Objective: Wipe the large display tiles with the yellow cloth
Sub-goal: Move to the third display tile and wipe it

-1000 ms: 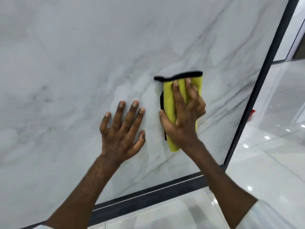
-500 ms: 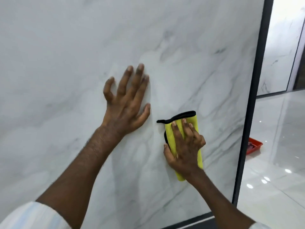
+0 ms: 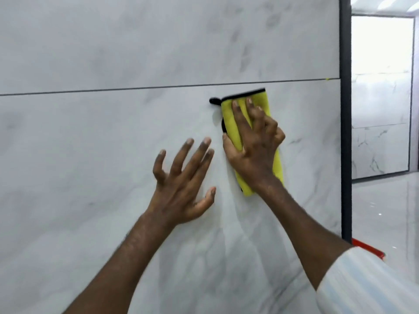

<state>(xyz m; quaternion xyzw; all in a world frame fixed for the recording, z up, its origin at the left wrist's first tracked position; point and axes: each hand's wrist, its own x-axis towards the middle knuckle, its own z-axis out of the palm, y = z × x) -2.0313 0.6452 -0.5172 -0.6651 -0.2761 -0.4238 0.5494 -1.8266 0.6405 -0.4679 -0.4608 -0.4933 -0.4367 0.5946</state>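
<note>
Two large grey-veined marble display tiles stand upright in front of me, an upper tile (image 3: 158, 41) and a lower tile (image 3: 90, 155), split by a thin dark seam (image 3: 158, 87). A folded yellow cloth (image 3: 227, 116) with a black hem lies against the lower tile just under the seam. My right hand (image 3: 251, 150) presses it to the tile, two fingers stretched up over it, the other fingers bent, the thumb hooked on its left edge. My left hand (image 3: 183, 184) is beside it on the left, fingers spread, at the tile's face.
A black vertical frame (image 3: 345, 132) ends the tiles on the right. Beyond it lie a glossy white floor (image 3: 385, 211), more marble panels and a bright opening. A red tray (image 3: 367, 248) sits on the floor by the frame's foot.
My right hand has slid the cloth up the lower tile to just under the seam. My left hand sits lower relative to the cloth than before. The view has tilted up.
</note>
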